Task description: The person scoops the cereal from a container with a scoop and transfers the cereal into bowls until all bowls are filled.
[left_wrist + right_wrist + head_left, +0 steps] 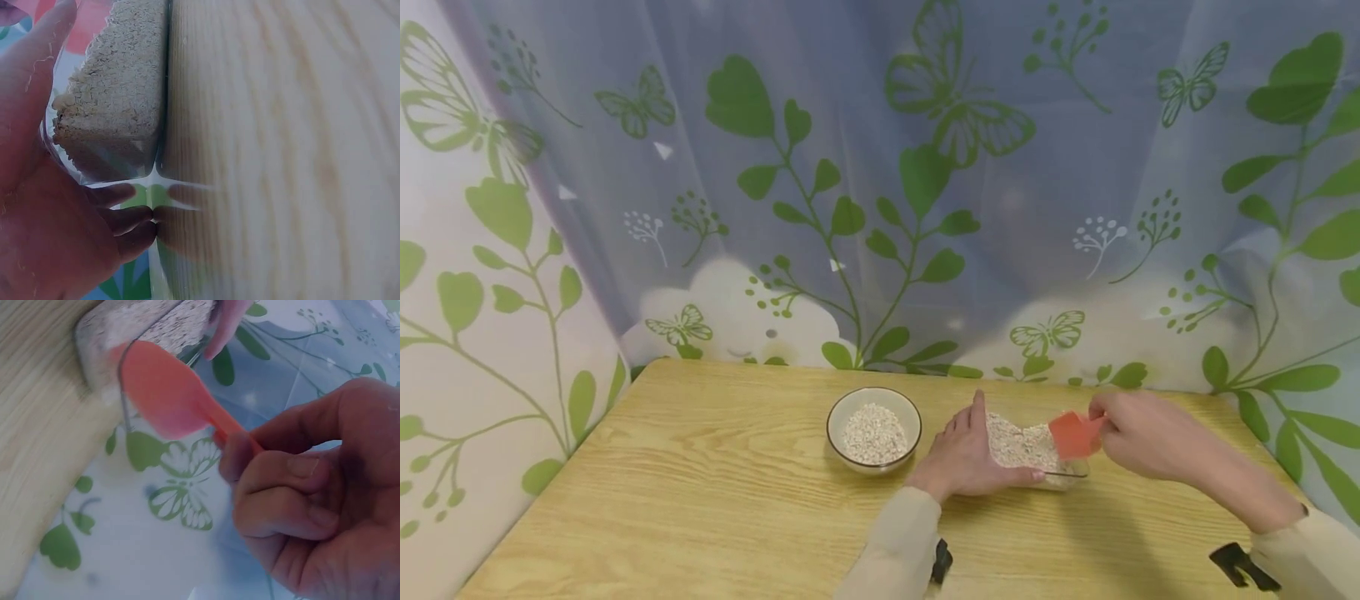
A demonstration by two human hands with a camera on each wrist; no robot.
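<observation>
The right hand (1138,429) has its grip closed firmly round the handle of a red scoop (1072,435), fingers curled in toward the palm. The scoop's blade sits over the right end of a clear container (1078,473), and in the right wrist view it crosses the rim there. The container stands on the wood-grain tabletop (700,467), holding a good heap of pale flakes (1022,446).

The left hand (966,458) spreads wide round the container's left end — thumb stretched along the near side, fingers against the end wall. Its grip is not curled tight; it steadies the container with the fingers mostly straight, and the left wrist view shows the fingers down close to the tabletop.

Just beside the left hand, on its left, stands a pale bowl (872,469) with a dark rim, and more flakes (874,435) lie inside it. Both forearms wear cream sleeves (895,542). Behind the tabletop hangs a blue-grey and white curtain (1000,225) — printed with green leaves and butterflies
</observation>
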